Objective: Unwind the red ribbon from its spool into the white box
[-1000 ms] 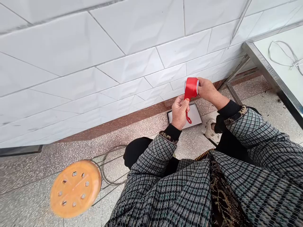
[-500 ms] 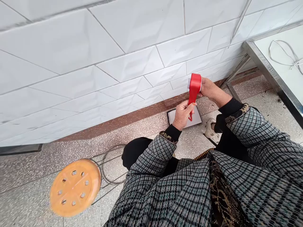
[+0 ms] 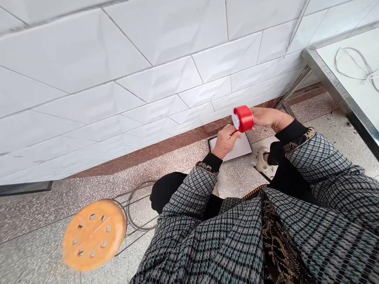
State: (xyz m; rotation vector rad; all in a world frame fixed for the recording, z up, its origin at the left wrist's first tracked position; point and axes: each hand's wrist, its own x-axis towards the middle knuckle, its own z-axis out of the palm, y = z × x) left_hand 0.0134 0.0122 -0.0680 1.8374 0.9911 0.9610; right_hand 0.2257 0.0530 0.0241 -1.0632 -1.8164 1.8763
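A spool of red ribbon (image 3: 245, 118) with a white core is up in front of me, above the floor. My right hand (image 3: 260, 117) grips the spool from its right side; the fingertips are partly hidden behind it. Just below and to the left, my left hand (image 3: 225, 139) is closed, thumb against fingers, at the ribbon's loose end. Most of that end is hidden by the hand and the spool. Beneath both hands, a white rectangular board with a dark edge (image 3: 241, 146) lies on the floor by the wall.
An orange round stool (image 3: 94, 235) with holes in its seat and thin metal legs stands at lower left. At right is a metal-edged table (image 3: 328, 75) with a white cable (image 3: 352, 65) on it. The white tiled wall (image 3: 133, 94) runs across ahead.
The spool has tipped and come lower, so its white end now faces left. The ribbon stretch between my hands has shortened, and my left hand now sits right against the spool.
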